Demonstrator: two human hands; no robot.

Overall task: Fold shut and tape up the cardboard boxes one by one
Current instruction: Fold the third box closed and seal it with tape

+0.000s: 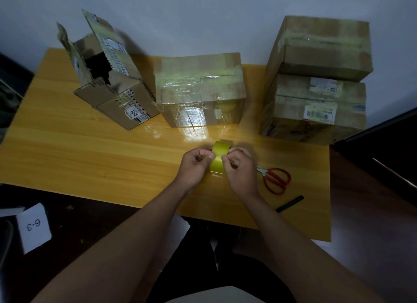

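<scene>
A yellow roll of tape [219, 158] stands on edge near the front middle of the wooden table [79, 149]. My left hand [196, 165] grips its left side and my right hand [239, 167] pinches its right side, fingers curled at the roll's face. An open cardboard box [112, 84] with raised flaps and striped labels lies at the back left. A closed, taped box [200, 88] stands in the middle behind the roll. Two more taped boxes are stacked at the right, the upper box [322, 47] on the lower box [316, 108].
Red-handled scissors [276, 178] lie just right of my right hand, and a black marker [290, 204] lies near the table's front right edge. A white card marked 6-3 [33, 228] lies on the dark floor at the lower left. A wall stands behind the boxes.
</scene>
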